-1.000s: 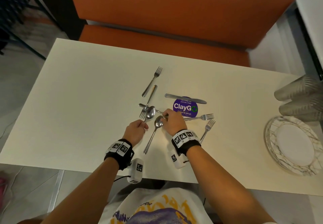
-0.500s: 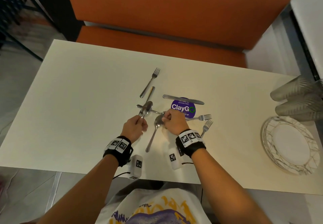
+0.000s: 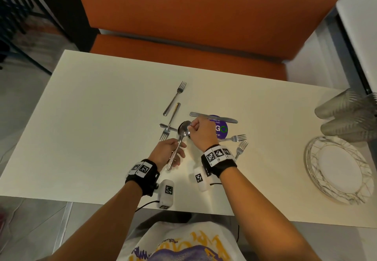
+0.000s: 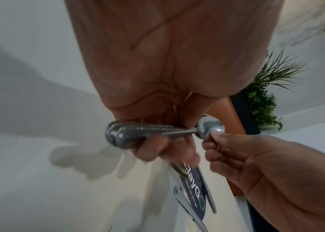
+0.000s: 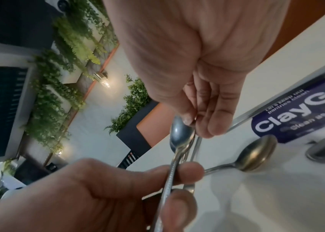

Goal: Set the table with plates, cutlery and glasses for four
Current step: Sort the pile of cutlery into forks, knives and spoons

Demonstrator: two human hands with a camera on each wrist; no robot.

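Observation:
My left hand [image 3: 175,154] grips the handles of two stacked spoons [image 3: 184,130] just above the white table [image 3: 91,118]. In the left wrist view its fingers [image 4: 153,149] curl round the handles [image 4: 137,133]. My right hand [image 3: 192,127] pinches the spoon bowls [image 5: 179,135] at the far end. Another spoon [image 5: 257,153] lies on the table below. Forks [image 3: 175,97] [image 3: 236,137] [image 3: 241,148] and a knife [image 3: 214,117] lie loose around a purple sticker [image 3: 222,129]. A stack of plates [image 3: 318,179] and several glasses [image 3: 346,116] on their sides stand at the right.
An orange bench [image 3: 193,16] runs along the table's far side. A second fork [image 3: 166,133] and another handle [image 3: 165,126] cross left of the spoons. The table's left half and near edge hold no objects.
The two spoons have come together off the table into my left hand. My right hand has moved up to pinch their bowls.

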